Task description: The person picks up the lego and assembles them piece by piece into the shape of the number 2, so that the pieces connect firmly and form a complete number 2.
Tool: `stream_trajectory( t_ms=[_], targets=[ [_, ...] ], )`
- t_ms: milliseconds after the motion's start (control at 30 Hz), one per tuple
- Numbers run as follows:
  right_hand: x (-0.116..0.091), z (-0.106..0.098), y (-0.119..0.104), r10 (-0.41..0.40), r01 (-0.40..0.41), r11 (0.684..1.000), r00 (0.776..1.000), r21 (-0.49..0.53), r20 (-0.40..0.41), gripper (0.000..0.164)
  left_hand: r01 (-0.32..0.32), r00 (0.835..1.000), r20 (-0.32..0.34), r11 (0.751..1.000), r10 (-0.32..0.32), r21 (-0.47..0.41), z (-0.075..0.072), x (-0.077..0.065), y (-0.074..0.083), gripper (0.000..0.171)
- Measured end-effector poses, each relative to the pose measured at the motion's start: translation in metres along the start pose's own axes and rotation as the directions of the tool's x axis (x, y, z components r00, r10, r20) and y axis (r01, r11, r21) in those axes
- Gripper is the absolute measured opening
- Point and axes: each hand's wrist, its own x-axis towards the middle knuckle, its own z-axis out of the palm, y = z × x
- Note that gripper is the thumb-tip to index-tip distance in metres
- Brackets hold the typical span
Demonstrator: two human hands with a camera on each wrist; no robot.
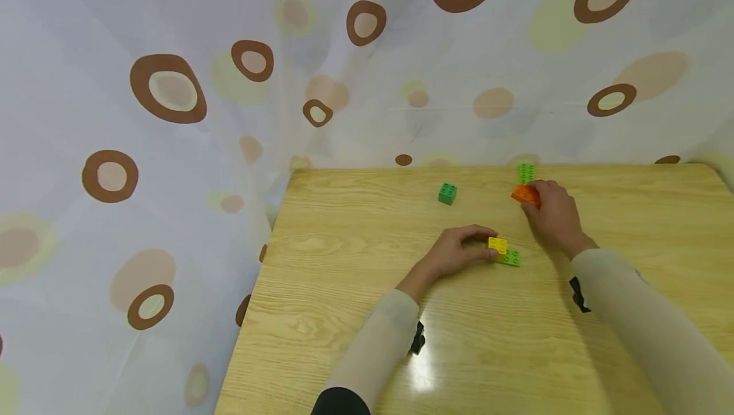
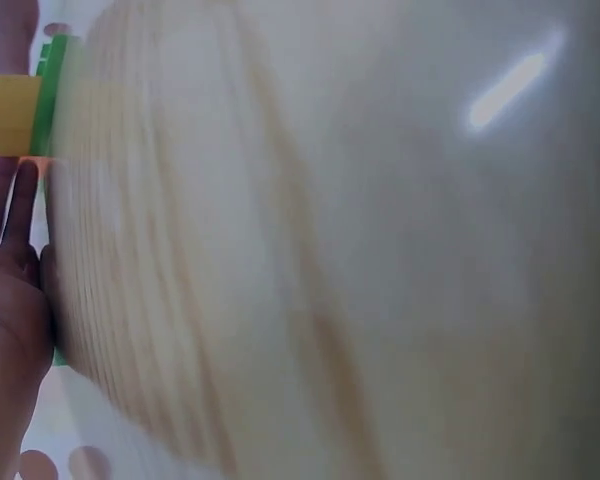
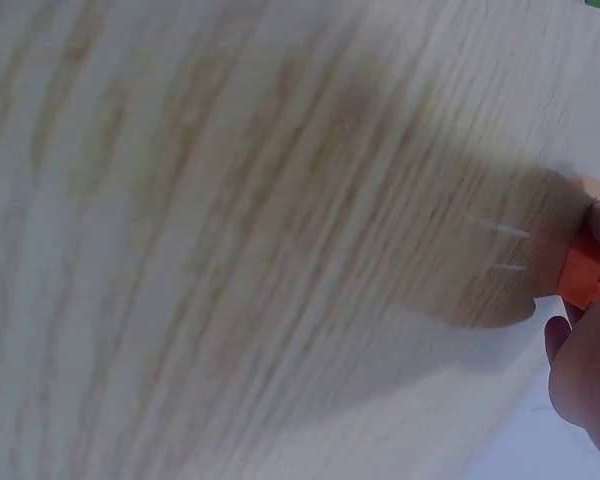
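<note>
In the head view my left hand point(image 1: 456, 251) pinches a yellow toy brick point(image 1: 497, 245) between thumb and fingers. That brick sits on one end of a flat light-green brick point(image 1: 511, 257) on the table. Farther back, my right hand point(image 1: 555, 211) grips an orange brick point(image 1: 525, 194) at its right side. The orange brick is just in front of a second light-green brick point(image 1: 526, 173); whether they touch I cannot tell. In the left wrist view the yellow brick point(image 2: 8, 115) appears against the green one point(image 2: 50, 95). The right wrist view shows the orange brick point(image 3: 584, 268) partly covered by fingers.
A dark-green square brick point(image 1: 447, 194) stands on the wooden table point(image 1: 344, 262), back and left of both hands. A patterned curtain point(image 1: 367, 83) hangs along the table's back edge and left side. Light glares off the table point(image 1: 422, 370) near the left sleeve.
</note>
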Motion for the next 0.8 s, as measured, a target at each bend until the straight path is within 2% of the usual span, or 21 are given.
stream_trajectory(
  t_ms=[100, 167, 267, 367, 400, 533, 667, 800],
  targets=[
    [-0.006, -0.004, -0.001, -0.015, 0.015, 0.999, 1.0, 0.032, 0.004, 0.048, 0.005, 1.0, -0.005, 0.997, -0.005, -0.075, -0.001, 0.001, 0.001, 0.048],
    [-0.012, -0.008, -0.005, -0.009, 0.008, 0.997, 1.0, 0.079, 0.015, 0.05, 0.006, 1.0, -0.019, 0.985, -0.01, -0.172, -0.004, 0.001, 0.001, 0.05],
    [-0.023, -0.016, -0.016, -0.018, 0.013, 0.988, 0.999, 0.151, 0.026, 0.051, 0.001, 0.997, -0.068, 0.931, -0.027, -0.364, -0.01, -0.001, -0.001, 0.049],
    [-0.037, -0.024, -0.023, -0.086, 0.082, 0.98, 0.996, 0.183, 0.012, 0.047, -0.005, 0.992, -0.112, 0.89, -0.052, -0.456, -0.016, -0.008, 0.0, 0.047],
    [-0.043, -0.027, -0.025, -0.111, 0.108, 0.976, 0.994, 0.19, 0.009, 0.045, -0.007, 0.991, -0.12, 0.884, -0.056, -0.468, -0.016, -0.009, 0.001, 0.047],
    [-0.067, -0.029, -0.033, -0.217, 0.212, 0.955, 0.976, 0.208, 0.002, 0.04, 0.006, 0.989, -0.129, 0.89, -0.073, -0.455, -0.013, -0.018, 0.005, 0.049],
    [-0.083, -0.025, -0.041, -0.297, 0.285, 0.935, 0.955, 0.209, 0.023, 0.037, 0.008, 0.989, -0.125, 0.888, -0.074, -0.461, -0.004, -0.017, 0.012, 0.056],
    [-0.087, -0.018, -0.048, -0.336, 0.321, 0.927, 0.941, 0.192, 0.046, 0.039, 0.041, 0.991, -0.105, 0.925, -0.087, -0.379, 0.006, -0.015, 0.013, 0.06]
  ],
)
